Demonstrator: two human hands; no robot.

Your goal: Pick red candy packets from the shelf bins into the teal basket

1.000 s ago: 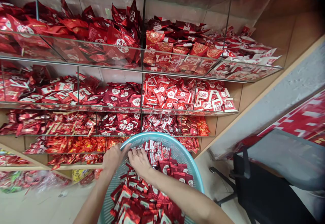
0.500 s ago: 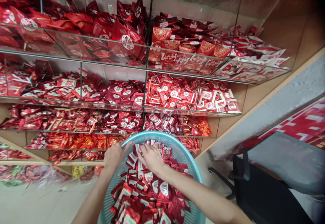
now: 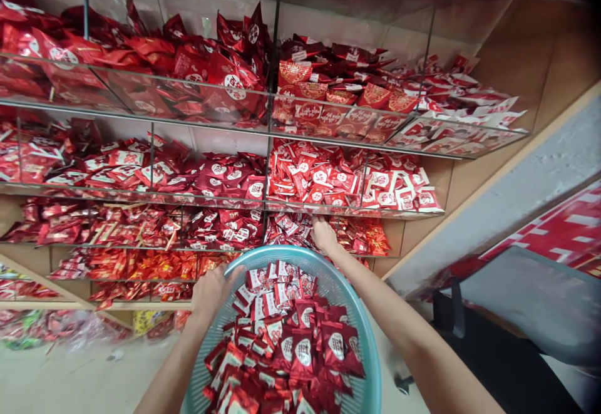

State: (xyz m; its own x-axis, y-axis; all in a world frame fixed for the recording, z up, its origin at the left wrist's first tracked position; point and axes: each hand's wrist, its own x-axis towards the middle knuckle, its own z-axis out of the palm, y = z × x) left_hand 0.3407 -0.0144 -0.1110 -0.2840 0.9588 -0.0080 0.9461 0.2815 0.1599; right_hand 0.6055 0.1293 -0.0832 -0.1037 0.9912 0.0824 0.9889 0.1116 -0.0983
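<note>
My left hand (image 3: pixel 211 292) is closed over the left rim of a teal plastic basket (image 3: pixel 369 339). Inside the basket lie many small wrapped packets (image 3: pixel 300 348), mostly dark red with white labels, some white and red near the far side. Beyond the basket's far rim, my right hand (image 3: pixel 323 235) reaches into a low shelf compartment of small red-and-white packets (image 3: pixel 287 223). Its fingers point in among those packets and are mostly hidden, so their grip does not show.
Tiered shelves with clear front panels (image 3: pixel 188 98) hold red packets in divided compartments. A wooden side panel (image 3: pixel 526 82) closes the shelving at right. A black chair (image 3: pixel 483 351) stands at lower right. Bagged goods (image 3: pixel 70 329) lie below the shelves at left.
My right hand has left the packets in the basket and moved forward and right into the shelf compartment. My left hand stays on the rim. The view has shifted slightly.
</note>
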